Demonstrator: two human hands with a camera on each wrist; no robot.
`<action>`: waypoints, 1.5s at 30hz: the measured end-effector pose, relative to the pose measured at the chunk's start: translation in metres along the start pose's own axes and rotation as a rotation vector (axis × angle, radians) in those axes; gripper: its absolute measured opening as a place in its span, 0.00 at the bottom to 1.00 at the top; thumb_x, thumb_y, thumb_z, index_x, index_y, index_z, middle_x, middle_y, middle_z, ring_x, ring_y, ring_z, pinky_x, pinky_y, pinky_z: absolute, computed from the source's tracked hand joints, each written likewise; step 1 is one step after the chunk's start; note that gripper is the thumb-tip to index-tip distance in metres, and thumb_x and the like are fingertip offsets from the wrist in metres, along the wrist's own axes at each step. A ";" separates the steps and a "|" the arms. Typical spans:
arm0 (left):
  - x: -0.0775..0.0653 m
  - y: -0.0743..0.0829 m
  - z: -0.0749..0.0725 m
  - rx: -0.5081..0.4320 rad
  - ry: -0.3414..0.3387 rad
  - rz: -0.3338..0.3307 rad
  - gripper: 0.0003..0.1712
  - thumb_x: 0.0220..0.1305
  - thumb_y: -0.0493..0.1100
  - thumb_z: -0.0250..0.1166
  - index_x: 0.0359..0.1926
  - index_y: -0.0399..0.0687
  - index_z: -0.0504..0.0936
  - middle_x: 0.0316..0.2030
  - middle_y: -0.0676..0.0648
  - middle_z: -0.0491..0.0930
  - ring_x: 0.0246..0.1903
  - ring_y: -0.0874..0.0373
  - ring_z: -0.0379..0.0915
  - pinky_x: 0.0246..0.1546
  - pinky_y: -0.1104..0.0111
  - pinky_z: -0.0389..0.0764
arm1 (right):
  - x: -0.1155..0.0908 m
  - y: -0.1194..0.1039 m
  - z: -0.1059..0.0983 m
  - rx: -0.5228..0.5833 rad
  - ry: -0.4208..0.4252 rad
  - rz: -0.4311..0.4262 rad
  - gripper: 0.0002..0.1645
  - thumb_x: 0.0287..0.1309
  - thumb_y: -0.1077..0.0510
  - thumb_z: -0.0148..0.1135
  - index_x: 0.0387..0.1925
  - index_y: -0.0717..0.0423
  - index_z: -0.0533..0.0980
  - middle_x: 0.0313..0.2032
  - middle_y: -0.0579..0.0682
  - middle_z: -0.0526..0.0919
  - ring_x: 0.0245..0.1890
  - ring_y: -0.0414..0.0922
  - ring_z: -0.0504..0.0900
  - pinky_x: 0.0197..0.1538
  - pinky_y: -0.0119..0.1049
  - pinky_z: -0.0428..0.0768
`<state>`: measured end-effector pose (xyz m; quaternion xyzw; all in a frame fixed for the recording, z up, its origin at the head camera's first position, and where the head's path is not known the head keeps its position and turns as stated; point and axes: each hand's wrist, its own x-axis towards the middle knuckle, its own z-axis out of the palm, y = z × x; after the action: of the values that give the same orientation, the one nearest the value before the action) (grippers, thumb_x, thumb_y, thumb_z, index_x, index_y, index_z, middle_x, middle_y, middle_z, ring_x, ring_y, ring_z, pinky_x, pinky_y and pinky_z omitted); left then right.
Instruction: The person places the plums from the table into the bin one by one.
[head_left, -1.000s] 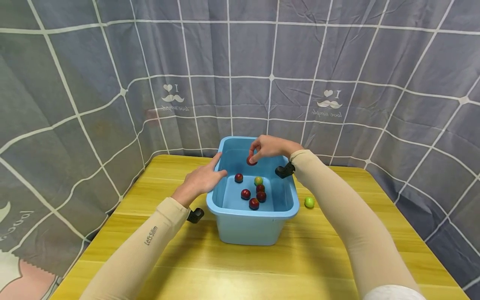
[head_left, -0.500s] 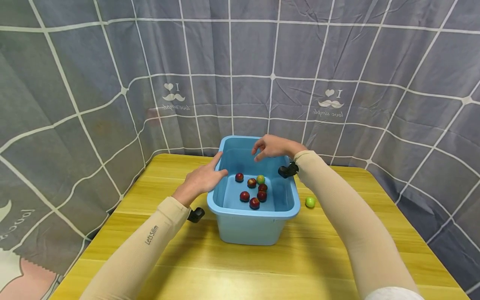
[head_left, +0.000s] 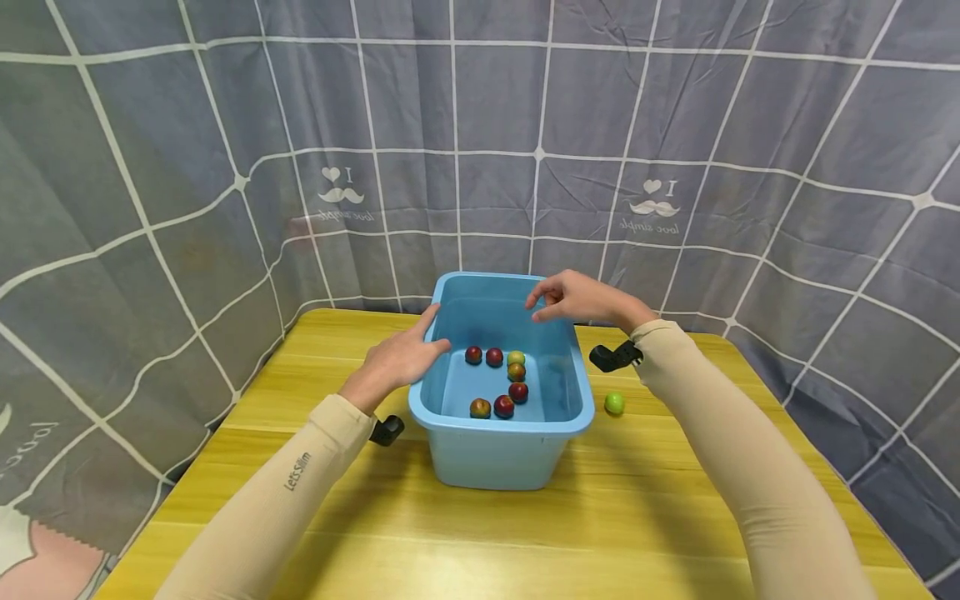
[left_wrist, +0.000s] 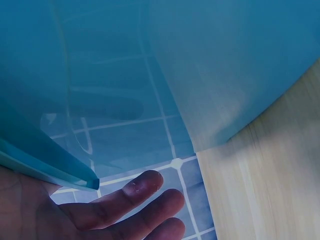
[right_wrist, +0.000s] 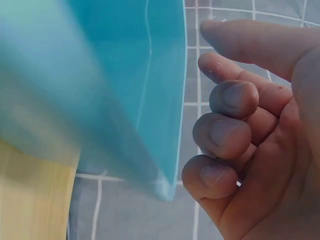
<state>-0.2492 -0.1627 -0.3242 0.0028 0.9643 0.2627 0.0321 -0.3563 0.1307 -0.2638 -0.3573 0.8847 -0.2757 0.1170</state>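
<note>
A light blue plastic tub stands on the table, with several small round fruits that look like plums on its floor. Most are dark red, such as the one at the front; a yellow-green fruit lies among them. My left hand rests on the tub's left rim, thumb inward, its other fingers extended loosely outside. My right hand, fingers loosely curled and holding nothing, hovers over the far right rim; in the right wrist view its thumb and index finger stand apart.
On the wooden table, a small bright green round fruit lies just right of the tub. A grey curtain with white grid lines surrounds the table at the back and sides.
My right hand let go of a red plum, which dropped into the tub. It then moved right toward the rim. Several fruits rolled to new spots; my left hand stayed put.
</note>
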 end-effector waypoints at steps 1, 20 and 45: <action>0.000 0.000 0.000 0.002 0.001 0.001 0.44 0.71 0.65 0.46 0.81 0.71 0.37 0.72 0.40 0.66 0.55 0.40 0.77 0.36 0.56 0.76 | -0.004 0.002 -0.001 0.008 0.008 -0.005 0.13 0.65 0.53 0.66 0.49 0.52 0.83 0.25 0.58 0.75 0.24 0.45 0.68 0.37 0.39 0.70; -0.002 -0.002 -0.002 -0.003 -0.004 0.001 0.44 0.70 0.66 0.45 0.81 0.72 0.37 0.73 0.41 0.65 0.57 0.39 0.76 0.40 0.53 0.76 | -0.073 0.046 0.003 0.196 0.139 0.020 0.16 0.65 0.52 0.66 0.51 0.54 0.81 0.25 0.53 0.71 0.22 0.43 0.66 0.30 0.35 0.68; -0.001 0.000 0.000 0.000 -0.003 0.007 0.44 0.70 0.66 0.45 0.81 0.72 0.37 0.74 0.41 0.64 0.59 0.38 0.75 0.42 0.51 0.76 | -0.116 0.103 0.034 0.344 0.172 0.096 0.19 0.65 0.54 0.66 0.54 0.56 0.78 0.26 0.50 0.72 0.23 0.43 0.66 0.27 0.37 0.68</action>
<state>-0.2483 -0.1628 -0.3237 0.0065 0.9642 0.2630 0.0328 -0.3175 0.2587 -0.3496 -0.2645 0.8473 -0.4463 0.1135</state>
